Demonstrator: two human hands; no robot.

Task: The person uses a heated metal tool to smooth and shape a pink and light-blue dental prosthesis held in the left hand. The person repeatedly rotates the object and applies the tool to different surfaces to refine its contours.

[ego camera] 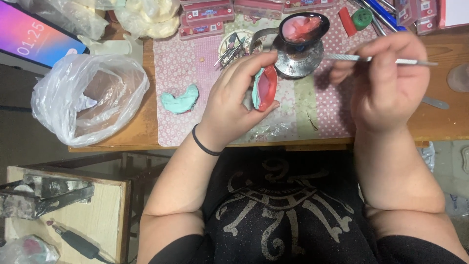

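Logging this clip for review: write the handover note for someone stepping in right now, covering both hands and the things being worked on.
Left hand: grips a teal dental cast with red wax base, held on edge above the pink mat.
Right hand: holds a thin metal spatula, tip pointing toward the small metal pot of pink wax.
A second teal cast lies on the mat, untouched.
Done: red wax sits on the held cast. Left: how finished it is cannot be judged from here.
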